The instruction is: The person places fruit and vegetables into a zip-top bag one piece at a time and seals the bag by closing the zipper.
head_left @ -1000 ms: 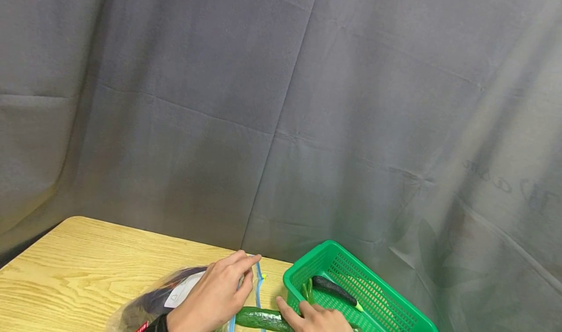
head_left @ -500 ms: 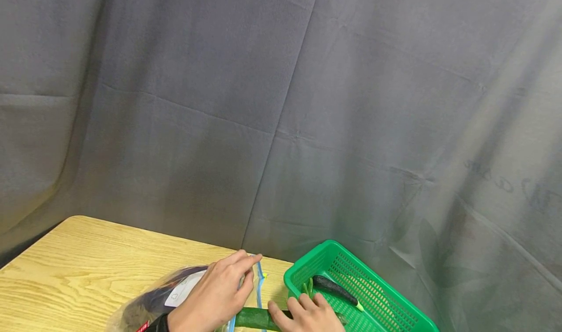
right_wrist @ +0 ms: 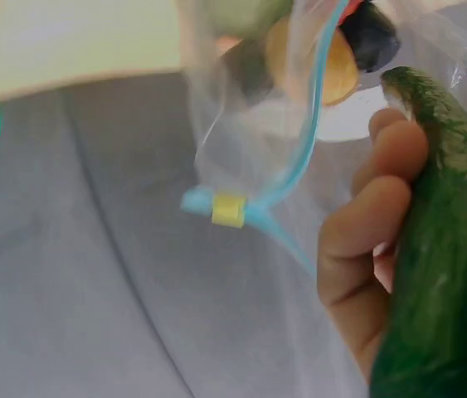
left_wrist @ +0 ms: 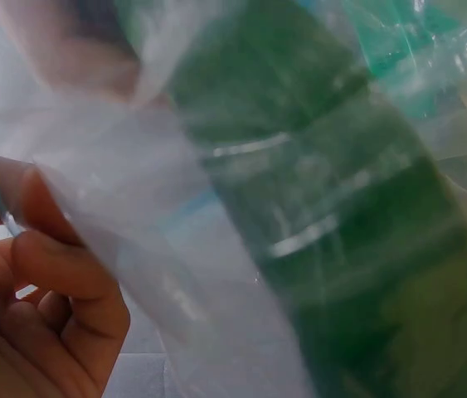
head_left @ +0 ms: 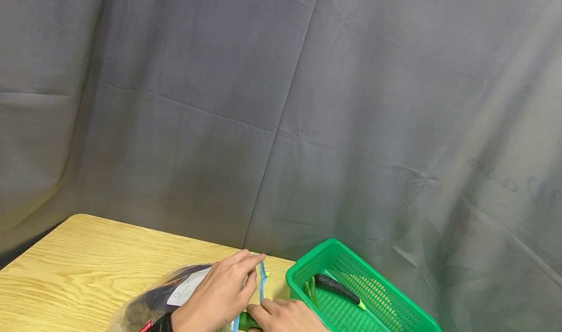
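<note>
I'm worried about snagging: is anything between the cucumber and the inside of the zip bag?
Nothing visible: the bag gapes, its blue strips apart, the yellow slider to one side of the cucumber. Rounded items behind the bag's film may crowd it deeper in.

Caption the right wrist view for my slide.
Right hand grips a cucumber at the mouth of a clear bag with blue zip.

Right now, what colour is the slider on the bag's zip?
Yellow; the slider shows best in the right wrist view.

Head cam fwd/down, wider; 2 wrist cams v. close, share bag (right_wrist: 309,141).
</note>
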A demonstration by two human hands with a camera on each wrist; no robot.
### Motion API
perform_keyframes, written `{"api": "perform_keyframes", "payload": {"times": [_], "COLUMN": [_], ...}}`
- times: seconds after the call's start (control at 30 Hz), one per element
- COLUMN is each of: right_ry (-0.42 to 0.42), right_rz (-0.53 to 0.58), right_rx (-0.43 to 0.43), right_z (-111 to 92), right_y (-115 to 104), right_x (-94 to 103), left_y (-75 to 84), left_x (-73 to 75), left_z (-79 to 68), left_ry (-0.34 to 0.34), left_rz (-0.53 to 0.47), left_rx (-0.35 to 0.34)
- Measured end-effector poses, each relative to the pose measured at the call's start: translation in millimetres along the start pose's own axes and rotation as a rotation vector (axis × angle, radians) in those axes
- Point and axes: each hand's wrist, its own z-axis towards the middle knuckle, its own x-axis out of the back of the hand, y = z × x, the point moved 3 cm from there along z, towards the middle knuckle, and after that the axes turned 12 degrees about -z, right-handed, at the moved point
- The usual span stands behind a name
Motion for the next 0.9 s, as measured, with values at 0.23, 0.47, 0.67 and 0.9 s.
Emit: {"api": "perform_keyframes", "payload": {"times": [0.23,0.47,0.67,0.9], "right_ry": [-0.317,-0.362,-0.266,-0.177], "right_rz": [0.477,0.509,0.685,0.797], "right_rx": [-0.120,-0.167,-0.099,0.015], "right_z": [10,17,16,13], "right_y": [2,0,2,10], "right_x": [-9.4,-16.7,-20.6,-23.2], "left_y": [1.2,0.9,0.1,1.7], "left_x": [-1.8,1.7,2.5,-0.4], "left_z": [-0.2,-0.8,-1.9,-0.5], "left_ry": [0.037,0.004,0.027,0.017], "left_rz": [0.023,0.009,0.018,-0.001], "left_rx": [-0.059,0.025,0.023,-0.012]}}
